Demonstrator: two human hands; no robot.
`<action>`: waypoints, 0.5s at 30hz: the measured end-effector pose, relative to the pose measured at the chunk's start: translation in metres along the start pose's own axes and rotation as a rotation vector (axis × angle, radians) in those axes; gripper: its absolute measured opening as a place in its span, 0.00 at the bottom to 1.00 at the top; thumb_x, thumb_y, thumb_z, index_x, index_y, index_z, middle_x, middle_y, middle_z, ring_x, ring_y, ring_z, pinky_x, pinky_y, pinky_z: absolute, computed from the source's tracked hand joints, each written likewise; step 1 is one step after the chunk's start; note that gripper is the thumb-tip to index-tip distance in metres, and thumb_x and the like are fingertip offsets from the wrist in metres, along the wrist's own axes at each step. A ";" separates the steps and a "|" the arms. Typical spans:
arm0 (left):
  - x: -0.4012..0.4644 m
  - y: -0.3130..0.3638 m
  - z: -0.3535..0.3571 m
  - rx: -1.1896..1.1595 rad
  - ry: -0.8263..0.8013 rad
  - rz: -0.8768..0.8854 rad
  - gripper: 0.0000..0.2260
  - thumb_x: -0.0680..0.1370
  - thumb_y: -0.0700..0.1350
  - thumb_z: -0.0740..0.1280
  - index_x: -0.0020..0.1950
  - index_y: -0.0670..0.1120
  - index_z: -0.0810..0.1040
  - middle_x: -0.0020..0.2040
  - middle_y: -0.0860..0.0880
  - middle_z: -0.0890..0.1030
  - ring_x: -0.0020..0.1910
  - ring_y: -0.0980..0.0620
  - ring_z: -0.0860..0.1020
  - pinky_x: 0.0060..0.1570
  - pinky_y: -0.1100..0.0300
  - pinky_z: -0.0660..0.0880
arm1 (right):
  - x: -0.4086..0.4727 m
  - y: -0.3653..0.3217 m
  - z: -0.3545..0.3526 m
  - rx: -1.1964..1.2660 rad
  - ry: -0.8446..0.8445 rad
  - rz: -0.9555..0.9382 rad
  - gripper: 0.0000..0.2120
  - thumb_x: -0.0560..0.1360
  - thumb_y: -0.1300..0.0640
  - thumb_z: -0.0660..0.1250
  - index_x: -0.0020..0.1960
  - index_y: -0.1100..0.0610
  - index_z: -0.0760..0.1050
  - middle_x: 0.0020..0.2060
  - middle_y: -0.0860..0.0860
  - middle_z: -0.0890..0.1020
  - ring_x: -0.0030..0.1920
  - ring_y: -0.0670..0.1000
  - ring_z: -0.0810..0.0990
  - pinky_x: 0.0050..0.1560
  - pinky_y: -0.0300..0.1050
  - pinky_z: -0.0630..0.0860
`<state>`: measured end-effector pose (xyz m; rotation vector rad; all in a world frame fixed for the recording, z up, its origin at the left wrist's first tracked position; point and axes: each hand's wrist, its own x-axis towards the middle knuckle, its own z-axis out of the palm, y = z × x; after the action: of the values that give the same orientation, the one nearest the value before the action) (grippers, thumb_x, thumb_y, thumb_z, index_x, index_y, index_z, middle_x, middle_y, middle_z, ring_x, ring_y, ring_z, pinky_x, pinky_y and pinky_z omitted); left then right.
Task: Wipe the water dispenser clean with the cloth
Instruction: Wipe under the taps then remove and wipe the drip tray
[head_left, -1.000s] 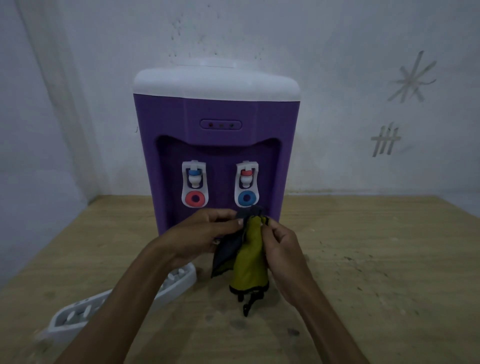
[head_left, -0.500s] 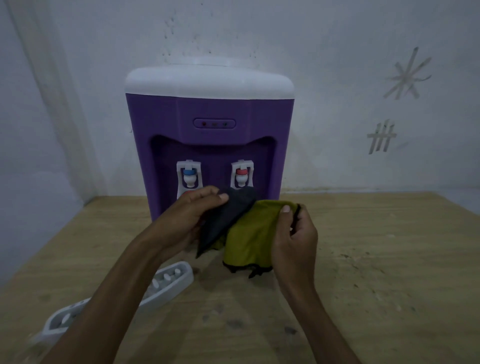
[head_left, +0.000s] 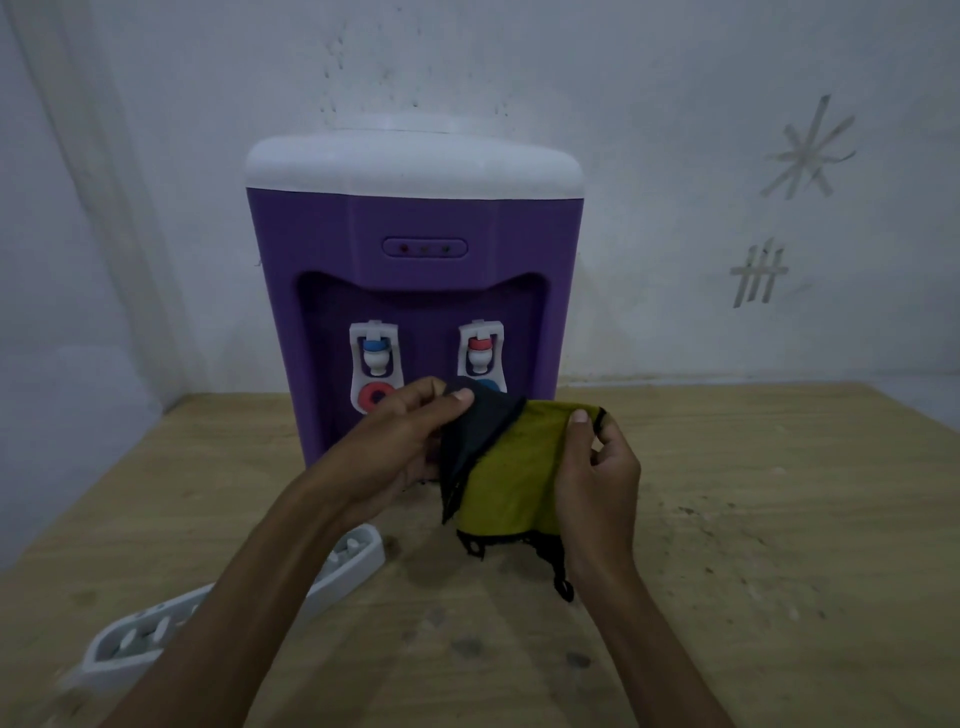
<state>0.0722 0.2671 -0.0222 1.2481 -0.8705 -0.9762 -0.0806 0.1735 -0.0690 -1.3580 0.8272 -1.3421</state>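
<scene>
A purple water dispenser (head_left: 415, 260) with a white top and two white taps stands on the wooden table (head_left: 753, 519) against the wall. Just in front of it I hold a cloth (head_left: 511, 467), olive-yellow on one side and dark on the other, with a black frayed edge hanging down. My left hand (head_left: 400, 441) pinches the dark upper corner near the right tap. My right hand (head_left: 597, 467) pinches the yellow upper corner, so the cloth is stretched between both hands above the table.
A white plastic drip tray (head_left: 332, 571) lies on the table at the lower left, partly under my left forearm. Pale walls close off the back and the left side. Dusty specks cover the table at the right.
The cloth hung bunched between my hands a second ago. My hands have moved apart and spread it wide; it has stayed spread since half a second ago.
</scene>
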 end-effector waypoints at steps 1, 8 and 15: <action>0.000 0.001 0.002 0.025 0.003 0.004 0.09 0.78 0.51 0.70 0.48 0.47 0.77 0.48 0.46 0.82 0.48 0.50 0.81 0.49 0.53 0.78 | 0.001 0.001 -0.001 0.008 -0.013 0.013 0.16 0.86 0.50 0.59 0.44 0.56 0.76 0.27 0.43 0.75 0.29 0.45 0.75 0.29 0.40 0.72; 0.001 0.006 0.010 -0.018 -0.001 -0.024 0.21 0.71 0.49 0.79 0.60 0.45 0.79 0.54 0.43 0.86 0.54 0.44 0.85 0.58 0.47 0.79 | 0.007 0.003 -0.002 0.077 -0.046 0.125 0.16 0.85 0.48 0.62 0.46 0.57 0.79 0.32 0.50 0.81 0.34 0.50 0.81 0.39 0.50 0.80; 0.002 0.000 0.018 0.601 0.320 0.319 0.13 0.76 0.44 0.76 0.50 0.46 0.71 0.39 0.47 0.81 0.34 0.61 0.76 0.32 0.66 0.73 | 0.010 -0.002 -0.008 -0.032 0.099 -0.042 0.16 0.83 0.48 0.66 0.40 0.56 0.72 0.29 0.48 0.75 0.29 0.47 0.72 0.31 0.45 0.70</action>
<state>0.0559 0.2591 -0.0200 1.6474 -1.1031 -0.2441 -0.0871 0.1634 -0.0653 -1.3486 0.8942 -1.4443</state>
